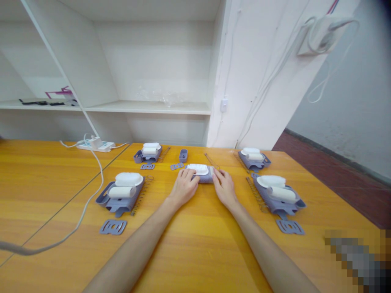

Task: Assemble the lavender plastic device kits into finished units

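In the middle of the table lies a grey-blue plastic housing (205, 178) with a white brush piece (198, 167), bristles up, on top. My left hand (185, 186) grips its left end, fingers bent over the front edge and the brush piece. At the right end my right hand (224, 185) closes its fingers around the housing, near a pale part there. Just behind stand a small grey-blue cup (183, 155) and a slotted plate (176, 166). A thin dark coil (210, 160) lies behind the right hand.
Similar sets with white rollers lie at near left (122, 193), back left (149, 152), near right (278, 193) and back right (253, 158). Coils and slotted plates (113, 227) lie beside them. A power strip (96, 144) trails a white cable (91, 199) across the left.
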Demonstrator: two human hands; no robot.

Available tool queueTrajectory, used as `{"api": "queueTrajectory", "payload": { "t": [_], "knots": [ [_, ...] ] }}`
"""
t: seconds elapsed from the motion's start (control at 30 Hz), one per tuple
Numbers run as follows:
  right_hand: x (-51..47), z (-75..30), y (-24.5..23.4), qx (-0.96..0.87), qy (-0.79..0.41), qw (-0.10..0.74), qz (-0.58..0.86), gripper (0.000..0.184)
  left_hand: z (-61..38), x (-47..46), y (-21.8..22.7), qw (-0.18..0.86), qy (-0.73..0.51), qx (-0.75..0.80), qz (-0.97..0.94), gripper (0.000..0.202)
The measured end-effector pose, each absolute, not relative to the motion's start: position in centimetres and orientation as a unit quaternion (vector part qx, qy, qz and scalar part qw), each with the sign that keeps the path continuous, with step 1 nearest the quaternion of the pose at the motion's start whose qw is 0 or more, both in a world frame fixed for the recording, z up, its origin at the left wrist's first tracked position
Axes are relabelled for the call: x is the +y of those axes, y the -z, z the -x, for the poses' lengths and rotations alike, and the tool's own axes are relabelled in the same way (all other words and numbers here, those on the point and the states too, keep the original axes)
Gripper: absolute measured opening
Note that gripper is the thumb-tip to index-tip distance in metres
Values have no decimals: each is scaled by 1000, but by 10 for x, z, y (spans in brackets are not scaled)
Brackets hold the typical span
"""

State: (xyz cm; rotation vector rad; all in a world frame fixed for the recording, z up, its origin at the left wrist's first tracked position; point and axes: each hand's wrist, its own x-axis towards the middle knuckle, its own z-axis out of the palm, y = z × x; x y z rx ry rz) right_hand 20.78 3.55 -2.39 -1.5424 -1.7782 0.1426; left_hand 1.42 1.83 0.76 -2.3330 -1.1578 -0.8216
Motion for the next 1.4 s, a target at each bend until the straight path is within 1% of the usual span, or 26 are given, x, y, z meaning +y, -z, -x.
{"api": "queueTrajectory", "payload": {
  "t": [0.2, 0.3, 0.37, 0.57, 0.73, 1.1, 1.23, 1.4],
  "knots": [
    [31, -211, 18, -728, -26, 324, 603, 47, -15, 17, -9, 215, 281, -425, 833, 13],
    [30, -215, 13, -743, -4, 301, 597, 45, -15, 17, -9, 221, 275, -426, 833, 15],
    [31, -217, 11, -750, 6, 293, 593, 45, -16, 17, -9, 214, 273, -421, 838, 16],
    [36, -215, 12, -768, -12, 278, 577, 54, -16, 16, -11, 190, 271, -409, 850, 15],
    [36, -215, 12, -757, -17, 280, 590, 50, -17, 16, -11, 182, 274, -412, 849, 16],
    [34, -214, 11, -697, 58, 312, 643, 41, -17, 16, -11, 195, 259, -420, 848, 17],
    [32, -214, 10, -693, 56, 318, 645, 36, -17, 16, -10, 202, 258, -422, 845, 17],
    [32, -214, 10, -685, 50, 322, 651, 35, -17, 17, -10, 195, 256, -434, 841, 15]
  ]
}}
